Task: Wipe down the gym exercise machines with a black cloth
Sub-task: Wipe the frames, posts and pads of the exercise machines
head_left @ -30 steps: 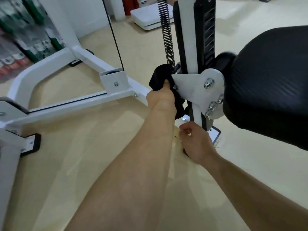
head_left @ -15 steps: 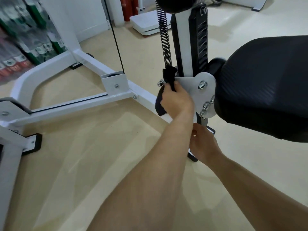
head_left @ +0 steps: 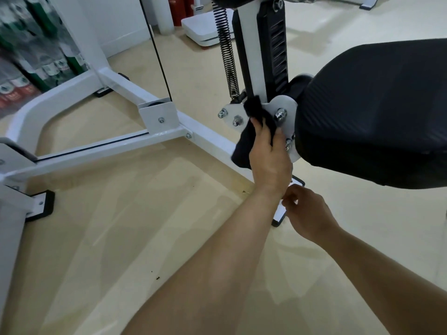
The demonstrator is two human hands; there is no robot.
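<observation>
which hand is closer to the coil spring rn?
Left. The left hand holds the black cloth on the bracket just below the spring; the right hand is lower, near the foot plate.

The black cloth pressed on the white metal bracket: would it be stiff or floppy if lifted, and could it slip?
Probably floppy: the black cloth hangs limp beside the left hand and bunches above its fingers. Likely light, since fingers and thumb alone hold it on the white metal bracket. Slipping seems unlikely; its surface looks soft, not glossy.
</observation>
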